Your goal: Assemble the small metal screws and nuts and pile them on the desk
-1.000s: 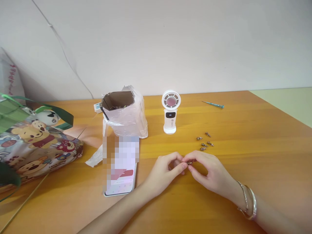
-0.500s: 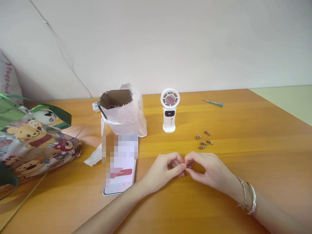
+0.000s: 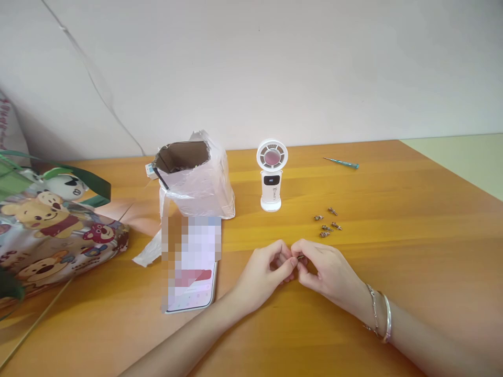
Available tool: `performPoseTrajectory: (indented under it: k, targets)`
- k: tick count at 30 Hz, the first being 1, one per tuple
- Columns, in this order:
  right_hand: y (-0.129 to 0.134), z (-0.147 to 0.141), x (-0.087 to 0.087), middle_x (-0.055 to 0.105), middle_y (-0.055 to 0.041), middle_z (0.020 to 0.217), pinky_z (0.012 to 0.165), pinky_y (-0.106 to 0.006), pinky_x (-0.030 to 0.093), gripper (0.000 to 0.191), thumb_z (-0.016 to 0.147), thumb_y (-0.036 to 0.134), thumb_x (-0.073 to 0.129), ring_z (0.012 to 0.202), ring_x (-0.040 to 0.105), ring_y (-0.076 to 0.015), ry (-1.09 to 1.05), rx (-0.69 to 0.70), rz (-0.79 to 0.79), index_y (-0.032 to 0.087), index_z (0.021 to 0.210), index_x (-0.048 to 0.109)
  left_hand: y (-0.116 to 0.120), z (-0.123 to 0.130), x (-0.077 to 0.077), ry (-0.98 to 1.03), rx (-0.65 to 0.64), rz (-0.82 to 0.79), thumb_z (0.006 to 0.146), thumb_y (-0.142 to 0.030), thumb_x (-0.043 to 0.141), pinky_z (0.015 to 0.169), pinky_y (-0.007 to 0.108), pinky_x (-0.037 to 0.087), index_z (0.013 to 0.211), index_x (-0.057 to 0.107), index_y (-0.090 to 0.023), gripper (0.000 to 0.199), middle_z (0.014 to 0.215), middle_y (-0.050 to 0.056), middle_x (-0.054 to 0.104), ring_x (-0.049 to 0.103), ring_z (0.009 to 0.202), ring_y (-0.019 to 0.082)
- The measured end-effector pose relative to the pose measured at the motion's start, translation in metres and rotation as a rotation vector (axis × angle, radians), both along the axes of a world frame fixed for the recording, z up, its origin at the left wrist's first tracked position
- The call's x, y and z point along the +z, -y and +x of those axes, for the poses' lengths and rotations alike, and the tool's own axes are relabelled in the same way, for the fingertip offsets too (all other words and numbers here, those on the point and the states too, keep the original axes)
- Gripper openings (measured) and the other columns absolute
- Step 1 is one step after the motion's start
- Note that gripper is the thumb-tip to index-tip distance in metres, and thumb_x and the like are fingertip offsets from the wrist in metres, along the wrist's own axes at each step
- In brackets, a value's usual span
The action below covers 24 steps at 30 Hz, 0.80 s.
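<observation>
Together, the left hand [image 3: 261, 275] and right hand [image 3: 332, 268] pinch a small metal part [image 3: 301, 257]; five similar pieces [image 3: 326, 228] lie on the tabletop [image 3: 401, 220] toward one o'clock from them.

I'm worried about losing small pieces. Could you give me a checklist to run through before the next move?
1. Metal piece held: ok, between the fingertips of the left hand and right hand.
2. Metal piece fully visible: not ok, the hands hide most of it.
3. Loose pieces grouped: ok, five lie near one another beyond the right hand.
4. Screwdriver in view: ok, lying farther back than the loose pieces.
5. Box contents known: cannot tell, mostly hidden inside.
</observation>
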State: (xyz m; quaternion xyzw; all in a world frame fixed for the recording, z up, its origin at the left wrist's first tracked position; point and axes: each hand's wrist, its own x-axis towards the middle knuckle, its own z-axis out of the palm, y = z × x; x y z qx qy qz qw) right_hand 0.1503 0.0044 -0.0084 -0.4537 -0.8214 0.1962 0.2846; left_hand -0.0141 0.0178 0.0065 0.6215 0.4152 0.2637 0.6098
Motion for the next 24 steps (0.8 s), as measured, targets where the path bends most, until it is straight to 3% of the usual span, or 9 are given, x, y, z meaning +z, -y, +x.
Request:
performPoseTrajectory:
  k: [9,17,24]
  targets:
    - [0.0,-0.004,-0.002,0.053,0.003,0.063,0.051,-0.021,0.035,0.013,0.073,0.009,0.039,0.052,0.046,-0.0108,0.057,-0.057,0.083,0.022,0.074,0.043,0.004,0.004,0.001,0.024,0.064,-0.029,0.082,-0.03,0.051,0.052,0.021,0.035,0.066,0.042,-0.017,0.023,0.057,-0.004,0.047,0.042,0.054,0.009]
    - [-0.002,0.004,0.001,0.058,0.0028,0.071,0.058,-0.022,0.043,0.015,0.076,0.009,0.044,0.061,0.054,-0.0112,-0.081,0.008,-0.056,0.022,0.081,0.046,0.003,0.002,0.0,0.07,0.029,-0.061,0.084,-0.033,0.05,0.053,0.021,0.037,0.072,0.044,-0.017,0.021,0.064,-0.003,0.047,0.044,0.056,0.008]
    - [-0.004,0.012,0.006,0.061,0.0003,0.08,0.068,-0.025,0.048,0.012,0.083,0.013,0.045,0.073,0.059,-0.0127,-0.162,0.066,-0.092,0.022,0.089,0.05,0.0,-0.002,0.002,0.034,0.037,0.022,0.083,-0.032,0.052,0.06,0.022,0.044,0.08,0.05,-0.017,0.015,0.081,0.002,0.059,0.055,0.075,0.013]
